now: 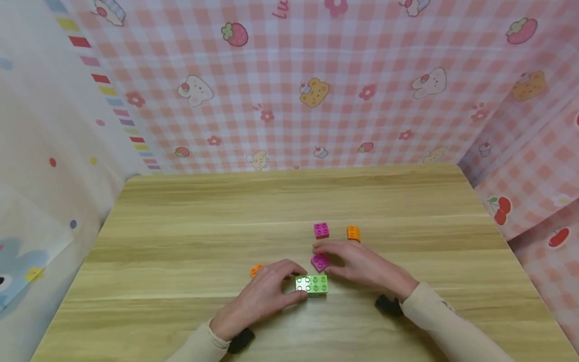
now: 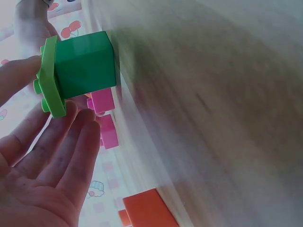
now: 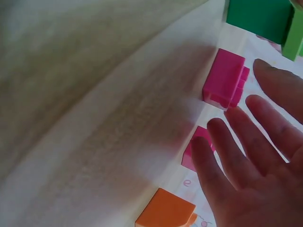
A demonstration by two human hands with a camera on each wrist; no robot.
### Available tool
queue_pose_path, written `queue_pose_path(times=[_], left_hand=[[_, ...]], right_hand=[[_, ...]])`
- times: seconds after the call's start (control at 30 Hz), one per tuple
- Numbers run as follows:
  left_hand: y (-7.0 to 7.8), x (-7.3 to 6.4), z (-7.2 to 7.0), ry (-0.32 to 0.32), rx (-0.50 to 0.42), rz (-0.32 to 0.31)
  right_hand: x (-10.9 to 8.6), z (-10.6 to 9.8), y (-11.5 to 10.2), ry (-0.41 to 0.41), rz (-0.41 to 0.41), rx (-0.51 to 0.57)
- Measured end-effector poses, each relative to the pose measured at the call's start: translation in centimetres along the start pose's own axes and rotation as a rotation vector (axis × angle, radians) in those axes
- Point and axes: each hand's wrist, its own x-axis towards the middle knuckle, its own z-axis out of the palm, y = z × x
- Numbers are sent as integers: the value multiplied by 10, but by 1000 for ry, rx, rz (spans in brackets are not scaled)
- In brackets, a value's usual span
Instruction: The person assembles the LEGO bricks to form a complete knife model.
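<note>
Thumb and fingers of the left hand (image 1: 267,290) are pinching a light green brick (image 1: 312,284), which is sitting on a dark green block (image 2: 86,64) at the frame's lower centre. The right hand (image 1: 359,264) is flanking a magenta brick (image 1: 319,262) just above, thumb and fingers apart.

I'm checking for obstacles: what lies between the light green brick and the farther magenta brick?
In the head view, the nearer magenta brick lies between them, with a fingertip of the right grip showing between it and the farther brick.
</note>
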Motion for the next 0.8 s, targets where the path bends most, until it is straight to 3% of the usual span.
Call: queue_pose_path(times=[0.3,0.8], left_hand=[[-2,0,3,2,-29,12],[-1,-1,5,15,-66,-5]], right_hand=[[6,6,3,3,-22,-85],[-11,1,-3,135,10,-43]])
